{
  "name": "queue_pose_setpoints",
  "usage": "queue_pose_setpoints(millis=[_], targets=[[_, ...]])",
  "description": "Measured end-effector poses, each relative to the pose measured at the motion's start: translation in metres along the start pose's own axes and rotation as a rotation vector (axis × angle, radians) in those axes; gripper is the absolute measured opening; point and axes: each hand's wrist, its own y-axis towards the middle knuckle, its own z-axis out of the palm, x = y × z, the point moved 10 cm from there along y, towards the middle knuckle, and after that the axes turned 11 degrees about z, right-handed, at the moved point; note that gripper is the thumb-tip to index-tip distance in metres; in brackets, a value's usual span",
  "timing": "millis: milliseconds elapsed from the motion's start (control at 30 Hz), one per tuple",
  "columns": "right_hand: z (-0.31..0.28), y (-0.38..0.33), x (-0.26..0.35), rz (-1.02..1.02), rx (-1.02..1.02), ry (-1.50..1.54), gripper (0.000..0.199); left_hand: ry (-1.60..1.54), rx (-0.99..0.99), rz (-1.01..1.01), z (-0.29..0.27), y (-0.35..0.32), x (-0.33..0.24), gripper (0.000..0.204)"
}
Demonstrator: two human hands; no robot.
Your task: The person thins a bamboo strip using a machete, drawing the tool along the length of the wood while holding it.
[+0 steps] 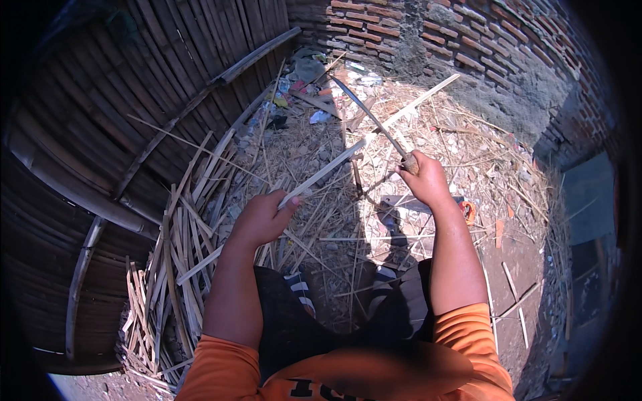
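One left hand point(266, 215) had its fingers wrapped round one pale strip point(328, 168), angled up and away above littered ground point(468, 170). One right hand point(425, 178) gripped one long knife point(363, 105) with closed fingers, blade crossing the strip; two striped sandals point(299, 288) showed below

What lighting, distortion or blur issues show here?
Head view throughout: glare on the straw-littered ground, bleaching the far end of the long pale wooden strip; shade over the dark slatted wall; red brick wall bending toward the black rim; smeared patch on the orange shirt.
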Motion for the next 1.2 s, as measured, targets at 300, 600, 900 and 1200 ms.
queue_pose_setpoints(millis=[300, 600, 900, 1200], targets=[[0.052, -0.048, 0.069, -0.306, 0.209, -0.283, 0.023, 0.035, -0.021, 0.021, -0.001, 0.003, 0.002, 0.055], [0.0, -0.007, 0.003, -0.06, -0.022, 0.016, 0.033, 0.043, -0.016, 0.01, -0.003, 0.008, -0.003, 0.05], [0.046, -0.026, 0.049, -0.273, 0.198, -0.155, 0.023, 0.045, -0.026, 0.026, -0.006, 0.002, -0.003, 0.046], [0.052, -0.026, 0.041, -0.2, 0.144, -0.128, 0.027, 0.115, -0.008, -0.039, 0.0, 0.007, 0.002, 0.047]])
